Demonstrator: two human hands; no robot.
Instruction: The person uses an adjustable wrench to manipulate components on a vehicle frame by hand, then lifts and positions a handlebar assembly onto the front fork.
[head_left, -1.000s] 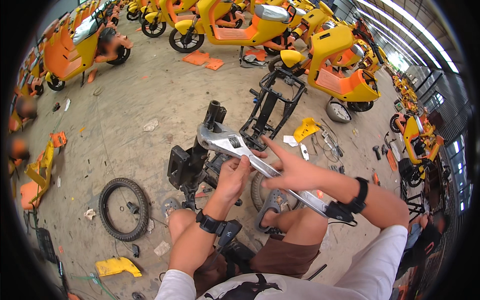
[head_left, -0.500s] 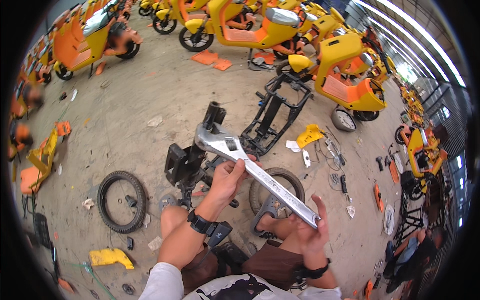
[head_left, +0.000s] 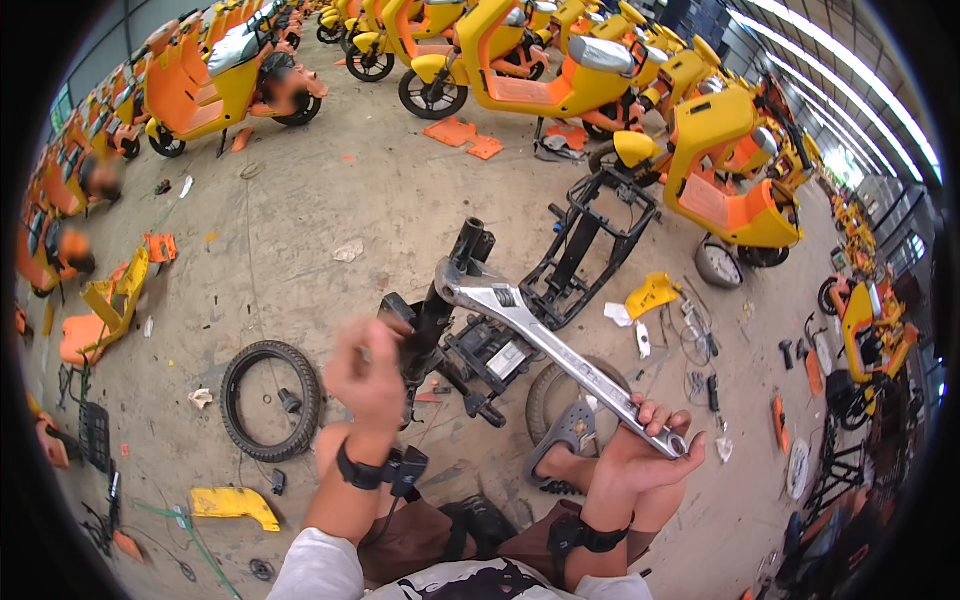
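A large silver adjustable wrench slants across the middle of the view. Its jaw end lies against the black upright tube of a bare scooter frame in front of me; the exact fit of the jaws is hard to make out. My right hand is closed round the far end of the handle, near its hanging hole. Off the wrench, my left hand is raised just left of the black frame, and motion smears its fingers. Beneath the wrench, between my feet, sits the frame's lower part with a pale label.
A loose tyre lies at left and another tyre by my grey clog. A second black frame stands farther off. Yellow scooters line the back. Yellow panels and cables litter the floor.
My left hand has let go of the wrench near its head and moved left. My right hand now wraps the handle end, and the jaw end sits lower against the tube.
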